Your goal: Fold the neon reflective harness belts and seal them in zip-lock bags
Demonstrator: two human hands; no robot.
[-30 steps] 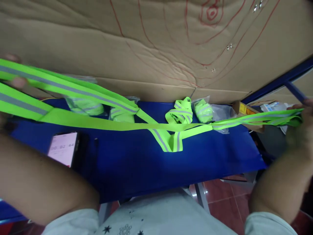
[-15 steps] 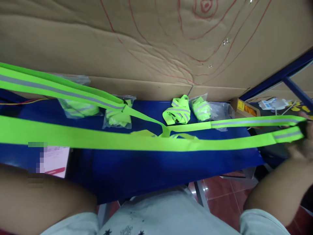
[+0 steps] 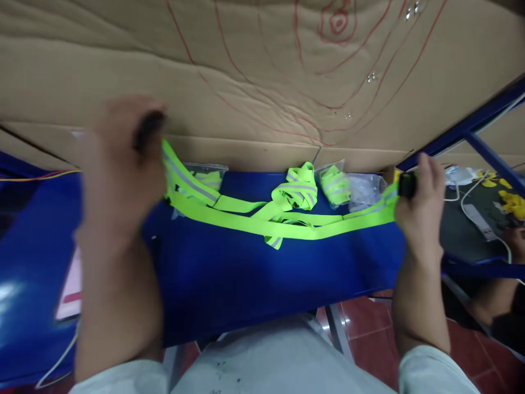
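A neon-yellow reflective strap harness (image 3: 246,221) with grey stripes sags between my two hands above the blue table. My left hand (image 3: 123,158), smeared by motion, is closed around its left end, where a black buckle (image 3: 148,130) shows. On the other side my right hand (image 3: 422,202) grips the right end near another black buckle (image 3: 407,185). Some of the harness hangs down at the middle. Just behind it lies a bundled reflective harness (image 3: 301,186), with a bagged one (image 3: 334,185) beside it.
A cardboard panel (image 3: 246,87) with red curved lines rises behind the blue table (image 3: 246,284). Another plastic bag (image 3: 209,174) sits behind the harness. At the left lies a pink-and-white flat item (image 3: 69,290). A co-worker's arm (image 3: 492,301) shows at the right, near yellow pieces (image 3: 512,202).
Both hands have come inward from the frame's sides, and the harness, stretched wide before, now hangs slack between them. My left hand has come into view, raised.
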